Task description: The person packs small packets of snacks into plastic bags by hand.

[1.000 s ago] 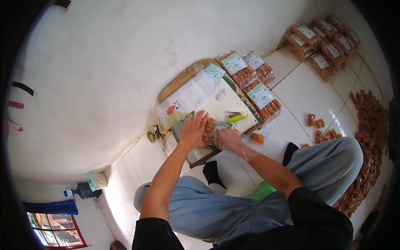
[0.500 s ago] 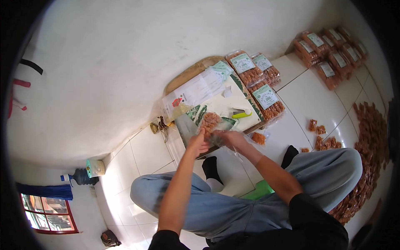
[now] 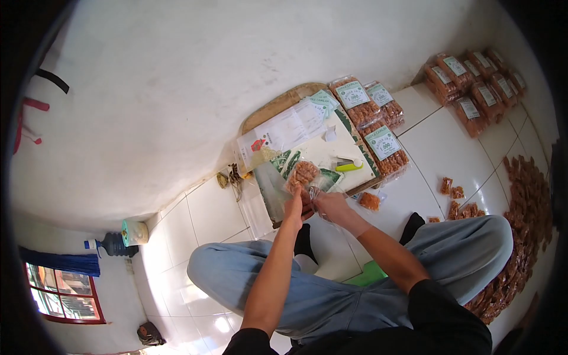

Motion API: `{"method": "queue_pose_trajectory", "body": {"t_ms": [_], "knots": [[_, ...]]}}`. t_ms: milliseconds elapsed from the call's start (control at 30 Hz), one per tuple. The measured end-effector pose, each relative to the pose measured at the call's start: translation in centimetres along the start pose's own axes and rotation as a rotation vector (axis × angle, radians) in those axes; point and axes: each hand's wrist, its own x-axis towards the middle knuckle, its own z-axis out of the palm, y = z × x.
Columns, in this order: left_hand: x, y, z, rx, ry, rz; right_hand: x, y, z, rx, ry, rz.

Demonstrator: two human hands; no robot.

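Note:
A clear plastic bag of brown snack pieces (image 3: 304,174) lies over the near part of a low board (image 3: 319,152). Around its lower end is my left hand (image 3: 296,206), fingers closed on it. My right hand (image 3: 331,207) pinches the gathered clear plastic at the bag's near right side. To the right of the bag rests a green-handled stapler-like tool (image 3: 348,165). Printed plastic sheets (image 3: 278,137) and green-white labels (image 3: 322,103) are at the board's far left.
Labelled snack packs (image 3: 384,144) stand along the board's right edge, with more packs (image 3: 468,107) stacked in the corner. Small packets (image 3: 467,210) lie on the tiles beside a large brown heap (image 3: 526,207). My knees (image 3: 222,266) flank the board's near side.
My left hand has gone from lying flat on the bag to gripping its lower end. The bag has tilted up. The view has shifted slightly.

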Motion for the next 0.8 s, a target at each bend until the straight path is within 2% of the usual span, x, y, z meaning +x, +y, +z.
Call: {"method": "queue_pose_trajectory", "body": {"t_ms": [67, 200, 267, 400, 467, 600, 633, 700, 733, 800], "knots": [[0.6, 0.2, -0.3, 0.003, -0.022, -0.005, -0.2, -1.0, -0.9, 0.087, 0.060, 0.099], [1.3, 0.4, -1.0, 0.046, 0.010, 0.021, -0.8, -0.3, -1.7, 0.242, 0.067, 0.099], [1.4, 0.5, -1.2, 0.081, 0.033, 0.045, -1.3, 2.4, 0.2, 0.159, 0.159, -0.123], [1.4, 1.8, -2.0, 0.093, -0.037, -0.032, -1.9, 3.4, -0.9, 0.190, 0.139, -0.242], [1.0, 2.5, -2.2, 0.313, 0.071, -0.010, -2.6, 2.3, -1.9, 0.195, 0.159, -0.112], [0.1, 2.4, -1.9, 0.113, 0.161, 0.017, -2.8, 2.0, -1.5, 0.405, 0.159, 0.010], [0.3, 2.4, -1.9, 0.050, 0.139, 0.035, -2.7, 1.0, -2.7, 0.669, 0.041, 0.268], [1.1, 2.0, -1.9, -0.031, 0.117, 0.049, -2.6, 0.5, -2.8, 0.909, -0.094, 0.532], [1.8, 1.9, -1.9, -0.085, 0.080, 0.057, -2.7, 0.8, -1.7, 0.792, -0.007, 0.373], [2.6, 1.7, -1.8, -0.167, 0.044, 0.073, -2.7, 1.4, -0.8, 0.655, 0.062, 0.198]]}}
